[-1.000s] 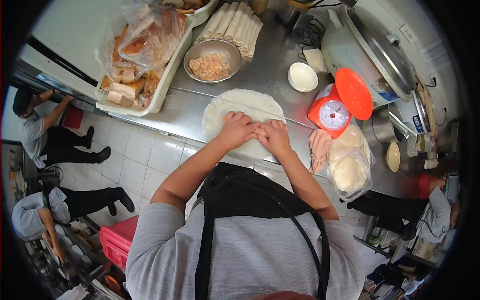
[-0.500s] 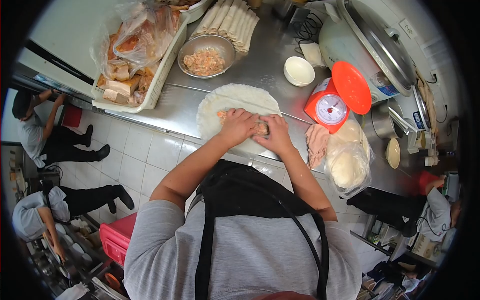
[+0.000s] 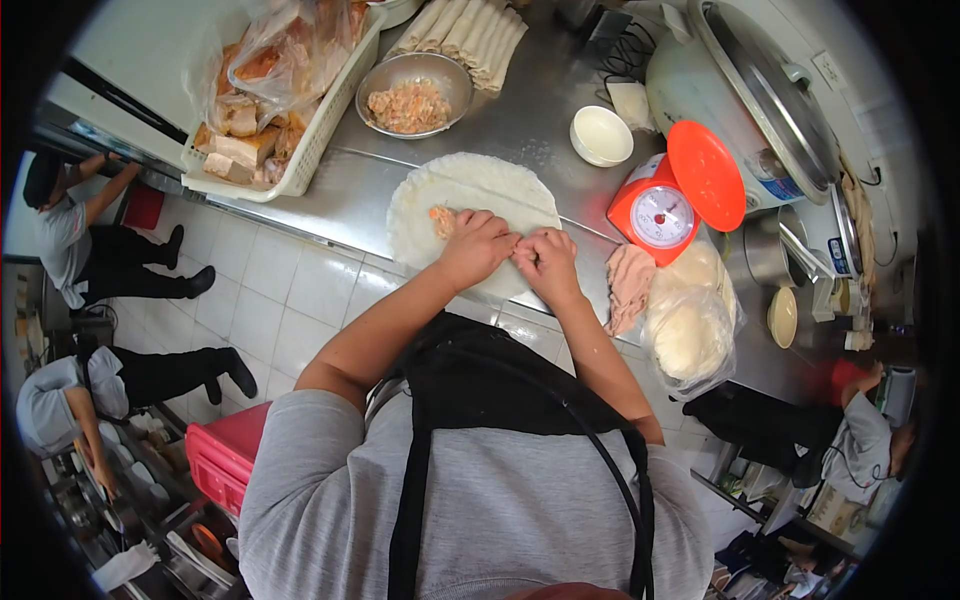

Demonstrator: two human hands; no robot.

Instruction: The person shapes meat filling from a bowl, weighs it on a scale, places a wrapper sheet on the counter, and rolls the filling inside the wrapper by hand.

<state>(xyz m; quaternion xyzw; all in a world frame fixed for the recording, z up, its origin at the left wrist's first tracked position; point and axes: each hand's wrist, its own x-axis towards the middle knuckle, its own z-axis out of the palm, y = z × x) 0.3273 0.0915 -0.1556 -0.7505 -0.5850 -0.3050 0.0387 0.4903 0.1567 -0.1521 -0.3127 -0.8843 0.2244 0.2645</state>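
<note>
A thin, pale round wrapper [image 3: 515,187] lies at the counter's front edge. On it, a bit of orange-pink minced filling [image 3: 441,221] shows just beyond my left hand [image 3: 480,247]. That hand is closed over the filling, its fingers pressed together. My right hand [image 3: 547,262] has curled fingers and pinches close to the left fingertips, above the wrapper's near part. Most of the filling is hidden beneath both hands. Behind the wrapper stands a metal bowl [image 3: 462,90] with more of the same filling [image 3: 410,105].
Rolled wrappers [image 3: 465,35] are stacked at the back. A white basket [image 3: 325,125] of meat is at left. To the right are a white bowl [image 3: 601,137], a red scale [image 3: 650,205], a pink cloth [image 3: 630,287] and a plastic bag [image 3: 690,345]. Other people stand at both sides.
My hands have drawn together until their fingertips meet, and the right fingers have curled in. The lump of filling that showed between the hands is now mostly covered.
</note>
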